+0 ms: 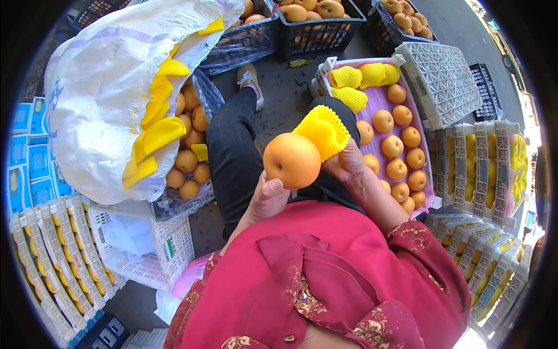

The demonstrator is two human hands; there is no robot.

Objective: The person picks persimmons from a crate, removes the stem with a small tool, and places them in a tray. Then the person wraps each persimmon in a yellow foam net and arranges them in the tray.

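A round orange-brown Asian pear [291,161] rests in my left hand [269,195], the thumb against its lower side. My right hand [345,162] grips a yellow foam net sleeve [323,131], whose near end touches the pear's upper right side. Whether the sleeve covers any of the pear there, I cannot tell. To the right stands a shallow white crate [425,144] lined with pink foam sheet [378,112]. Rows of bare pears [392,146] lie in it, and several sleeved pears [372,75] sit at its far end.
A white woven sack [104,87] of yellow foam sleeves [161,131] leans over a plastic-lined crate of loose pears [186,160] at left. Black crates of pears [314,32] stand ahead. Stacked white crates [479,170] flank me; an upturned one [440,83] lies at right.
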